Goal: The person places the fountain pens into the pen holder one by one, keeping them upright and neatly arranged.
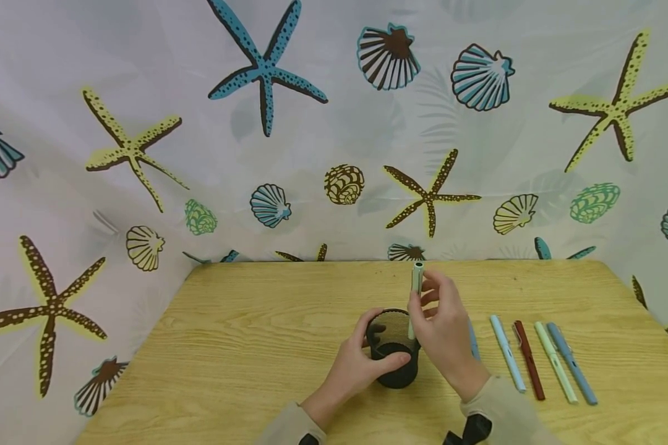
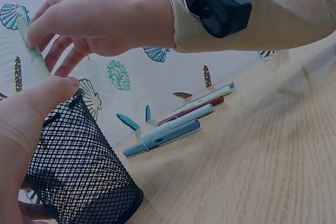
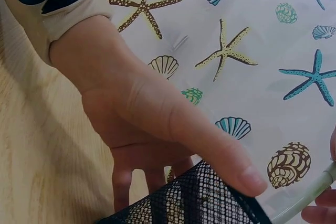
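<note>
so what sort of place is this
Probably a screened-off tabletop set up for recording: a wood-grain table, a backdrop printed with starfish and shells behind and beside it, and a black device worn at the right wrist.

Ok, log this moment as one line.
left hand: holds black mesh cup | right hand: holds pale green pen at cup's mouth | table: other pens lie right of cup

A wood-grain table [image 1: 245, 327] bears a black cup [image 1: 399, 374]; right of it lie a partly hidden pen [image 1: 474, 343], a light-blue pen [image 1: 508, 353], a red pen [image 1: 529, 360], a green pen [image 1: 556, 363] and, farthest right, a blue pen [image 1: 573, 366].
</note>
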A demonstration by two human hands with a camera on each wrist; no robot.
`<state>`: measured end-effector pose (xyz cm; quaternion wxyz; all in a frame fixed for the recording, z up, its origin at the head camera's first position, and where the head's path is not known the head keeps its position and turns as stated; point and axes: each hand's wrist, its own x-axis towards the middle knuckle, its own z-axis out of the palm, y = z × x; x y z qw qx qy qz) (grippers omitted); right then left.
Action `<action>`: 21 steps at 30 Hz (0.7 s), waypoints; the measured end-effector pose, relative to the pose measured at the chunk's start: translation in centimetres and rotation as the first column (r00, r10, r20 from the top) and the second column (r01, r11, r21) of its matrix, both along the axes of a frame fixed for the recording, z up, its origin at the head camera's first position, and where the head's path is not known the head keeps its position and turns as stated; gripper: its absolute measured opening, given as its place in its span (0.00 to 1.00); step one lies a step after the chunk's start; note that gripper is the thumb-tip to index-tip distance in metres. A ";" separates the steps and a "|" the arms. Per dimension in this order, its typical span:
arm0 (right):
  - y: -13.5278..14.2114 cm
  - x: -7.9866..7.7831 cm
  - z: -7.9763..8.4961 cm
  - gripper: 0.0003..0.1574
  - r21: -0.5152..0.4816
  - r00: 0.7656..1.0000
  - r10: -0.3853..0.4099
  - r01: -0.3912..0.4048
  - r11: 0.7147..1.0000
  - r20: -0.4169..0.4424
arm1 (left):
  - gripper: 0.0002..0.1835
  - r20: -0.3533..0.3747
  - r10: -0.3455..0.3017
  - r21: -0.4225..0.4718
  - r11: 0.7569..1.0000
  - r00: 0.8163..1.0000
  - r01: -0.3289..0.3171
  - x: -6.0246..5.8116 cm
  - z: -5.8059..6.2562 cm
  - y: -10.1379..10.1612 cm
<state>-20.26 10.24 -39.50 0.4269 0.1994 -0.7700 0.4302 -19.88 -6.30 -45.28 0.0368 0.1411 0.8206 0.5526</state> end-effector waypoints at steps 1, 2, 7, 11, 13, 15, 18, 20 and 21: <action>0.0 0.0 -0.1 0.23 0.001 1.000 0.003 -0.003 1.000 0.001 | 0.42 -0.001 0.001 -0.002 1.000 1.000 -0.001 0.0 0.0 0.0; 0.1 0.1 -0.3 0.23 0.003 1.000 0.003 -0.003 1.000 0.002 | 0.42 -0.003 0.003 -0.002 1.000 1.000 -0.003 0.0 0.0 0.0; 0.4 0.2 -0.9 0.24 0.007 1.000 0.008 -0.008 1.000 0.027 | 0.42 -0.004 -0.002 0.007 1.000 1.000 0.002 0.1 0.1 0.0; 0.7 0.3 -1.3 0.24 0.017 0.999 -0.012 0.011 1.000 0.040 | 0.42 -0.014 -0.006 0.007 1.000 1.000 0.006 0.2 0.1 0.0; 0.8 0.4 -1.5 0.24 0.030 0.998 -0.029 0.027 0.999 0.047 | 0.41 -0.018 -0.006 0.005 1.000 1.000 0.006 0.2 0.1 0.0; 0.9 0.4 -1.8 0.25 0.050 0.998 -0.049 0.046 0.998 0.050 | 0.41 -0.021 -0.005 0.005 1.000 1.000 0.005 0.1 0.0 0.0; 0.9 0.5 -2.1 0.25 0.077 0.996 -0.067 0.063 0.995 0.059 | 0.41 -0.022 -0.006 0.007 1.000 1.000 0.006 0.1 0.0 0.0; 0.9 0.5 -2.3 0.25 0.095 0.995 -0.078 0.072 0.993 0.067 | 0.41 -0.021 -0.007 0.010 1.000 1.000 0.007 0.1 -0.1 0.0; 1.0 0.5 -2.4 0.25 0.103 0.994 -0.081 0.073 0.992 0.072 | 0.41 -0.023 -0.006 0.008 1.000 1.000 0.006 0.1 -0.1 0.0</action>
